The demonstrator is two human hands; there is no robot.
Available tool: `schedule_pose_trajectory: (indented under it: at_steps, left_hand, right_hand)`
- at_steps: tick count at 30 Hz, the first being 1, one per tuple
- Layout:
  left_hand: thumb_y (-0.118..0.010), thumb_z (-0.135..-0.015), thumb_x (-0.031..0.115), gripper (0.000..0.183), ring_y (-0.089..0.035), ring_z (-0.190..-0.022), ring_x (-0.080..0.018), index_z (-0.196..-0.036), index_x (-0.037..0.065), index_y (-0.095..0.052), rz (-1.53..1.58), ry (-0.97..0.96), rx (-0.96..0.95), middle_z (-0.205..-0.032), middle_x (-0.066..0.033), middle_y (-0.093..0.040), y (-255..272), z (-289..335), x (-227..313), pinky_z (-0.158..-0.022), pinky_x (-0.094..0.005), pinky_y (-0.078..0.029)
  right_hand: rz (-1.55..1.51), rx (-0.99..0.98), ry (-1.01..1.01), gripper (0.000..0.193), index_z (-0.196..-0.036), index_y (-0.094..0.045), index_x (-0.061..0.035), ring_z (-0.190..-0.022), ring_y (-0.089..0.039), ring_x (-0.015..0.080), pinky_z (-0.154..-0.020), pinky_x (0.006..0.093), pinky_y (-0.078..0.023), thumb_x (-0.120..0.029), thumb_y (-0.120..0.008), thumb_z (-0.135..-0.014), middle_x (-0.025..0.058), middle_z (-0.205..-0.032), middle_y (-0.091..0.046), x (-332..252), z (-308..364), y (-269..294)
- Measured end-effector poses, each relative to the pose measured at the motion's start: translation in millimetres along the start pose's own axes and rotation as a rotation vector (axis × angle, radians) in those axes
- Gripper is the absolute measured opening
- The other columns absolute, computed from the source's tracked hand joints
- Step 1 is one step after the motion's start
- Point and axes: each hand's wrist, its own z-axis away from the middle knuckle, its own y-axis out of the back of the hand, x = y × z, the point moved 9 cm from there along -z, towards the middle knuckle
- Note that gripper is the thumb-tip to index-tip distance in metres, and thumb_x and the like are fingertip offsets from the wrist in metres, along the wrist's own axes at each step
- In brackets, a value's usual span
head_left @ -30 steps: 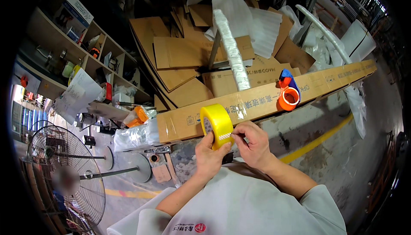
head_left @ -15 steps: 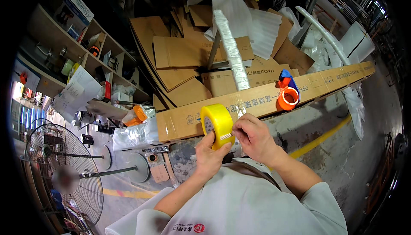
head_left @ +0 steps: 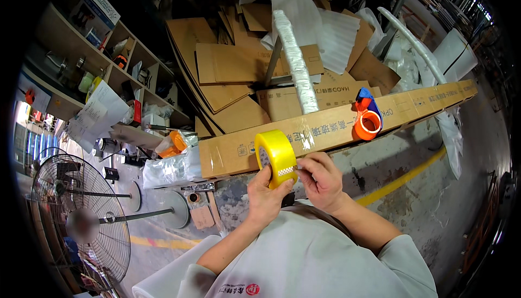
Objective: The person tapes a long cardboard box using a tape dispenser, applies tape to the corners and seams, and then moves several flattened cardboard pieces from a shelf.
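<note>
In my left hand [head_left: 264, 195] is a wide roll of yellow packing tape [head_left: 282, 159], gripped at its lower edge with the thumb in front. A strip with a white zigzag print crosses the roll near its bottom. My right hand [head_left: 324, 182] is closed beside the roll's right edge, thumb and fingertips pinched together. Whatever lies between those fingertips is too small to make out. Beyond both hands runs a long, narrow cardboard box [head_left: 228, 151]. An orange tape dispenser [head_left: 368, 124] with a blue part sits on the box, right of my hands.
Flattened cardboard sheets [head_left: 228, 64] and white foam sheeting [head_left: 339, 32] are piled behind the box. A plastic-wrapped post [head_left: 296, 62] leans there. Shelves [head_left: 103, 59] with tools stand at left, above a wire fan [head_left: 81, 211]. A yellow line [head_left: 404, 177] crosses the floor at right.
My right hand has moved slightly right and down, a little away from the roll's edge. The left hand and tape roll stay nearly in place.
</note>
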Motion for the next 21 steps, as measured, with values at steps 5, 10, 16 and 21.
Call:
schedule_pose_trajectory:
  at_steps: [5, 10, 16, 21]
  left_hand:
    - [-0.078, -0.085, 0.003, 0.028, -0.063, -0.088, -0.0091, -0.11, -0.003, -0.067, 0.053, -0.033, -0.001, -0.097, -0.0053, -0.071, -3, 1, 2, -0.079, -0.0274, -0.053]
    - [-0.077, -0.085, 0.003, 0.028, -0.062, -0.089, -0.009, -0.111, -0.003, -0.067, 0.05, -0.011, -0.004, -0.098, -0.0054, -0.071, -4, 1, 4, -0.079, -0.0274, -0.053]
    - [-0.077, -0.085, 0.002, 0.029, -0.063, -0.089, -0.0095, -0.111, -0.003, -0.066, -0.014, 0.004, -0.015, -0.098, -0.0056, -0.071, -6, 0, 1, -0.08, -0.0278, -0.053]
    - [-0.071, -0.089, -0.003, 0.029, -0.062, -0.083, -0.0077, -0.116, -0.004, -0.063, -0.098, -0.003, -0.053, -0.1, -0.0036, -0.068, -11, 0, 7, -0.071, -0.0231, -0.051]
  right_hand:
    - [0.043, 0.033, 0.062, 0.022, -0.1, -0.071, 0.0, -0.076, -0.065, 0.0266, -0.065, 0.0322, -0.053, 0.008, -0.075, -0.08, 0.0132, -0.092, -0.066, 0, 5, -1]
    - [0.069, 0.045, 0.014, 0.022, -0.098, -0.071, -0.0002, -0.074, -0.065, 0.0252, -0.064, 0.0319, -0.053, 0.007, -0.077, -0.079, 0.0116, -0.092, -0.066, 1, 5, -1]
    - [0.004, 0.001, -0.109, 0.02, -0.096, -0.069, -0.0003, -0.073, -0.064, 0.0229, -0.062, 0.0312, -0.052, 0.009, -0.076, -0.079, 0.0112, -0.09, -0.065, 9, 6, 1]
    - [-0.018, 0.06, -0.151, 0.02, -0.096, -0.069, -0.0003, -0.072, -0.064, 0.0227, -0.061, 0.0305, -0.052, 0.01, -0.075, -0.079, 0.0106, -0.09, -0.065, 11, 8, 5]
